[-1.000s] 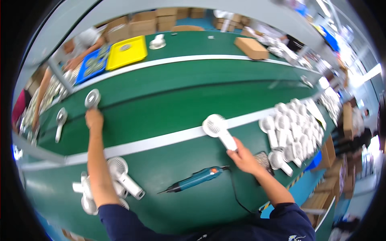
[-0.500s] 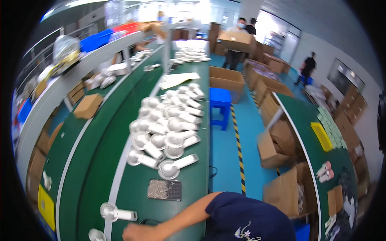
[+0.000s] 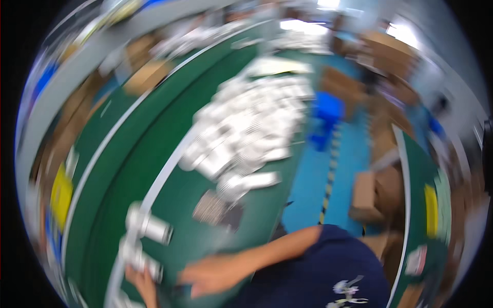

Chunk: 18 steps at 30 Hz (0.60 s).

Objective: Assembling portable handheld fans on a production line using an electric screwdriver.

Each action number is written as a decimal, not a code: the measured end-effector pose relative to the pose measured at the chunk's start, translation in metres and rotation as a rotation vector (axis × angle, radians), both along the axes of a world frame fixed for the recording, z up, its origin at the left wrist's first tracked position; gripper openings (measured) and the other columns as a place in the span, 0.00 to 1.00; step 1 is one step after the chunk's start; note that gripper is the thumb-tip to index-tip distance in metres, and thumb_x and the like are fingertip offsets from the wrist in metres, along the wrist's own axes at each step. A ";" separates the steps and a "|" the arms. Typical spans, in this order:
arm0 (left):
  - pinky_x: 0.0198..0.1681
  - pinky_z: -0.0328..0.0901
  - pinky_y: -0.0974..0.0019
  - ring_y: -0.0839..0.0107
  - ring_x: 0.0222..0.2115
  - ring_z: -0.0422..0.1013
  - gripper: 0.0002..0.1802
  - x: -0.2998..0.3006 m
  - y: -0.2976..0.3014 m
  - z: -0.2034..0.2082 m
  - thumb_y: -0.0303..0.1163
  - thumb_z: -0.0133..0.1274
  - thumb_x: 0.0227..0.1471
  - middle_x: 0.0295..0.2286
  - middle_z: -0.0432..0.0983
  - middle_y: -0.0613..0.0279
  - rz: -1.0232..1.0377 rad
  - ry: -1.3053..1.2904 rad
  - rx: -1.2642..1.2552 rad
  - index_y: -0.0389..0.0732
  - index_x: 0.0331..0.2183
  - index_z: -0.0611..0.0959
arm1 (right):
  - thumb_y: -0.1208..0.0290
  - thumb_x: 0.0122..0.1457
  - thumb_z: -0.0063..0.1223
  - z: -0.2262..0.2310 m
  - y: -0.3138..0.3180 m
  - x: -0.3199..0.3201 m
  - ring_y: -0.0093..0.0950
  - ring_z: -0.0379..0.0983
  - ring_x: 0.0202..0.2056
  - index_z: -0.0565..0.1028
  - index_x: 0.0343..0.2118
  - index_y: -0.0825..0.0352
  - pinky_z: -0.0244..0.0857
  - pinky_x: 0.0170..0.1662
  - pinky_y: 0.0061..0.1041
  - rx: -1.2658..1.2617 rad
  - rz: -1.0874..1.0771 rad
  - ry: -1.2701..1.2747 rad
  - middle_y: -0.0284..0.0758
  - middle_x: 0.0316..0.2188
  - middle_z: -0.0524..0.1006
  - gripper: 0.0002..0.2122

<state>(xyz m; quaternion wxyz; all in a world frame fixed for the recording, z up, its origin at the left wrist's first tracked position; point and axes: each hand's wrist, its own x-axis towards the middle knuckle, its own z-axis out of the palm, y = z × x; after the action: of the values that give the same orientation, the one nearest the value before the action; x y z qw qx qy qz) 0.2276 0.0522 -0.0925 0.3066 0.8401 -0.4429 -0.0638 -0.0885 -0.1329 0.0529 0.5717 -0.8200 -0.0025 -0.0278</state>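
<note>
Bright light, white glare up top right. Whole view smeared (white fans [image 3: 257,118] melt together). Desk [image 3: 174,205] edges bend, corners black.

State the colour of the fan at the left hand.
Mostly white, though blurred; the fan at the left hand shows best in the head view.

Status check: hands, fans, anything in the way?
Left hand at a white fan, grip blurred. Right hand over green bench, blurred dark object by it. Nearest clutter: second fan, just beyond the first.
</note>
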 end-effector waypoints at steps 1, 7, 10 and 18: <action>0.59 0.51 0.58 0.51 0.54 0.57 0.32 -0.044 -0.029 0.034 0.34 0.55 0.53 0.53 0.57 0.43 0.096 -0.086 0.045 0.23 0.53 0.64 | 0.61 0.61 0.48 0.008 -0.015 -0.010 0.46 0.72 0.44 0.65 0.55 0.68 0.67 0.47 0.40 0.119 -0.074 -0.102 0.50 0.49 0.69 0.22; 0.26 0.66 0.62 0.63 0.21 0.73 0.24 -0.099 -0.056 0.081 0.33 0.57 0.52 0.29 0.74 0.56 0.215 0.361 -0.053 0.35 0.47 0.66 | 0.65 0.69 0.33 -0.011 -0.047 -0.055 0.39 0.76 0.38 0.48 0.64 0.56 0.76 0.36 0.37 0.650 -0.506 -0.235 0.44 0.40 0.69 0.23; 0.33 0.67 0.66 0.69 0.29 0.70 0.27 -0.124 -0.053 0.110 0.33 0.57 0.51 0.30 0.71 0.59 0.247 0.090 -0.073 0.34 0.49 0.66 | 0.65 0.68 0.34 -0.019 -0.058 -0.057 0.36 0.76 0.32 0.43 0.63 0.55 0.74 0.32 0.33 0.530 -0.422 -0.286 0.46 0.38 0.69 0.24; 0.60 0.54 0.58 0.63 0.57 0.59 0.25 -0.251 -0.087 0.117 0.39 0.45 0.62 0.58 0.59 0.50 -0.145 1.540 -0.599 0.39 0.56 0.63 | 0.73 0.59 0.54 0.006 -0.024 -0.038 0.40 0.73 0.43 0.52 0.58 0.69 0.66 0.47 0.31 -0.014 -0.206 -0.014 0.47 0.46 0.71 0.28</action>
<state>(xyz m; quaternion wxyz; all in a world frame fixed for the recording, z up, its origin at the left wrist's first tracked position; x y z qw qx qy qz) -0.0235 -0.0347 0.0249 0.7298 0.4138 -0.1604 -0.5200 -0.1268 -0.1569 0.0587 0.5599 -0.8198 0.0776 -0.0921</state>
